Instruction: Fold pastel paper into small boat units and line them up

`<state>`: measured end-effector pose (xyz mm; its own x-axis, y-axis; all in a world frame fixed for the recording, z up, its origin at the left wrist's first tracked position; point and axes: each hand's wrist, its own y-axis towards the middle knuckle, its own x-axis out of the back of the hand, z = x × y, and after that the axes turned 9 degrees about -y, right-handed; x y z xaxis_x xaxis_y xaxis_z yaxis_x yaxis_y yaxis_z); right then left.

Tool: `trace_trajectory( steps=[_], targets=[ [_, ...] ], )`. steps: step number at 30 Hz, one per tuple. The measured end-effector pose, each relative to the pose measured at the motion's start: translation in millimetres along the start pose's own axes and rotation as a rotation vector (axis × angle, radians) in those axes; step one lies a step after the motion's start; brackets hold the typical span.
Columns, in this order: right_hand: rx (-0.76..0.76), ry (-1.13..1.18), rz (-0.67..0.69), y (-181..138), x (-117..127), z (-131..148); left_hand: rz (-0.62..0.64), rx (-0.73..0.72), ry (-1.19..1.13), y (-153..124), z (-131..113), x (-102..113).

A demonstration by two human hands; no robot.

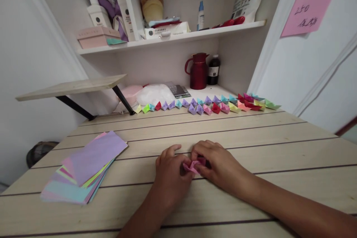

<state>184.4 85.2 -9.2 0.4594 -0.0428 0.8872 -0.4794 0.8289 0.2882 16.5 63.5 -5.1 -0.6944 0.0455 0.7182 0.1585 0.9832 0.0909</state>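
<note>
**Pinch both ends evenly**

Your left hand (171, 171) and right hand (220, 165) sit close together, thumbs and fingertips pinching opposite ends of the pink folded paper (192, 167). It lies about midway between the left and right edges of the desk (292, 156), well short of the paper boats (215, 108) along the far edge. Press lightly and equally; line up the points before sharpening creases, or the sheet may skew.

Beyond the far right corner, a pink note (309, 9) reads "250" above unclear handwriting. The dark bottle (214, 70)'s label is too small to read.
</note>
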Motion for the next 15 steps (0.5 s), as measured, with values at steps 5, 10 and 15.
trace_trajectory(
  steps=[5, 10, 15],
  targets=[
    [0.02, 0.008, 0.033, 1.7, 2.5, -4.6, -0.011, 0.017, -0.015, 0.5, -0.2, 2.4],
    [0.032, -0.009, 0.037, 2.0, 1.6, -6.6, -0.004, -0.083, 0.019, -4.1, 3.2, 0.6],
    [0.013, 0.018, 0.054, 2.9, 3.8, -6.7, 0.016, -0.115, 0.025, -3.0, 6.5, 7.6]
  ],
)
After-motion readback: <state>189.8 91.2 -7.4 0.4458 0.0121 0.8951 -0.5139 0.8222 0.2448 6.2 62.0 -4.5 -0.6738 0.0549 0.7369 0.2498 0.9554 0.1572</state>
